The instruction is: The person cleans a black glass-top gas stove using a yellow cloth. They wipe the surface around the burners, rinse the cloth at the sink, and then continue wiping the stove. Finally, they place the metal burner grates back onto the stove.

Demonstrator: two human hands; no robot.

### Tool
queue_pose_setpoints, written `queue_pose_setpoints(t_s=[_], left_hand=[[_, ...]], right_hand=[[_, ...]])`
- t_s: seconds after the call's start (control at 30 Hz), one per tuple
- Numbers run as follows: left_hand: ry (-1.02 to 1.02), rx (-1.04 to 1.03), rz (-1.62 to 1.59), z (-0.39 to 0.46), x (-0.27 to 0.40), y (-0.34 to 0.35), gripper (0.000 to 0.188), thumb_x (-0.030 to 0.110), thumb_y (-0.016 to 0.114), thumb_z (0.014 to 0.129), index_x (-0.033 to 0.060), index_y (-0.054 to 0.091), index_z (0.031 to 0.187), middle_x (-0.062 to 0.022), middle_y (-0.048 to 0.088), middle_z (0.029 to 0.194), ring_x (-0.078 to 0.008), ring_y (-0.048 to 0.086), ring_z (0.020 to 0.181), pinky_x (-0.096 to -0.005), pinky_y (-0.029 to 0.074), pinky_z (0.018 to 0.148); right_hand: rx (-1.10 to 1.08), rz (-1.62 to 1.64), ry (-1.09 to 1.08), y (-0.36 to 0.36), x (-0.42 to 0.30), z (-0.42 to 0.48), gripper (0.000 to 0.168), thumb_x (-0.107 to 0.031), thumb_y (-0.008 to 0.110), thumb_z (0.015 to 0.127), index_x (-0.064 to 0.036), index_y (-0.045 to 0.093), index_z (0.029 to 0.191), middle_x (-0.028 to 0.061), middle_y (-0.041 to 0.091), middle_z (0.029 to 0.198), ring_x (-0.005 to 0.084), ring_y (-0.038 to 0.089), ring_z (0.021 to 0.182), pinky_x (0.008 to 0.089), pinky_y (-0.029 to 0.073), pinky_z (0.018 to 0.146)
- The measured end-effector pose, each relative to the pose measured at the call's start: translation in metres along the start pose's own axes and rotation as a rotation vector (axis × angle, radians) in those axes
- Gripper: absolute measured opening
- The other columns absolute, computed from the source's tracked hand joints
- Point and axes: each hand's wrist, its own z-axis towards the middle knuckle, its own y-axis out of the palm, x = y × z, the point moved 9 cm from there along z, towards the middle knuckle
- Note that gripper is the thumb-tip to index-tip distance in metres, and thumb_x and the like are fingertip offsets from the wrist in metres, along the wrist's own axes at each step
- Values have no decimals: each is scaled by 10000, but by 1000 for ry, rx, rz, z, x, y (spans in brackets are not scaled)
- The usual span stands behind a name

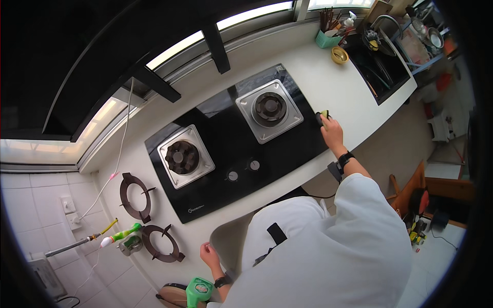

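My right hand [332,133] grips a yellow-green and black scrub sponge [324,115] at the right edge of a black glass gas cooktop [223,131]. The sponge is partly covered by my fingers. Close to the front edge of the counter, my left hand [209,255] has its fingers curled in, and I see nothing in them. Square steel drip trays surround the left burner [181,157] and the right burner [270,109]. Their dark pan supports are off: one ring [124,194] lies left of the cooktop, another ring [175,246] nearer to me.
A green bottle [199,290] stands near my left forearm. A green-and-white lighter-like tool [122,234] is by the tiled wall, near a yellow gas pipe [109,226]. Toward the sink [379,77] are a gold bowl [339,55] and a teal utensil holder [326,40]. The range hood [88,69] overhangs the back.
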Motion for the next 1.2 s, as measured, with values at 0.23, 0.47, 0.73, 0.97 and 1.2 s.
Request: queue_pose_setpoints(t_s=[0.23, 0.47, 0.73, 0.97, 1.2], left_hand=[[22, -28, 35, 7, 7, 4, 120, -8, 527, 879, 5, 636, 927, -25, 518, 629, -109, 495, 550, -271, 411, 523], [-17, -17, -79, 1, 12, 8, 122, -9, 516, 901, 18, 629, 937, -9, 532, 642, -86, 489, 520, -244, 404, 486], [-154, 42, -25, -39, -39, 2, 126, -25, 524, 872, 9, 634, 925, -30, 548, 639, -99, 516, 556, -267, 429, 527], [-185, 123, 113, -69, -46, -18, 121, -13, 538, 851, -2, 645, 907, -84, 587, 681, -165, 549, 606, -306, 458, 584], [-185, 182, 61, -68, 0, -5, 123, -23, 541, 844, -6, 643, 910, -100, 609, 701, -182, 571, 617, -314, 469, 597]], right_hand=[[-218, 185, -612, 52, -196, -66, 426, -77, 668, 705, -164, 652, 1122, -20, 631, 1165, 224, 572, 815, 330, 528, 677], [-193, -28, 134, 27, 44, 10, 464, -80, 624, 778, -159, 616, 1235, 77, 668, 1110, 329, 618, 895, 418, 525, 786], [-260, 397, 103, -135, -12, 91, 541, 129, 530, 780, -111, 531, 1264, 205, 657, 1010, 351, 649, 937, 362, 499, 867], [-269, 331, -605, -165, -215, 193, 376, 212, 558, 655, -29, 708, 901, 91, 560, 1081, 296, 580, 1045, 361, 476, 900], [-675, 368, -1048, 29, -368, 209, 348, 146, 546, 621, -65, 732, 825, 51, 667, 1045, 306, 626, 975, 388, 507, 835]])
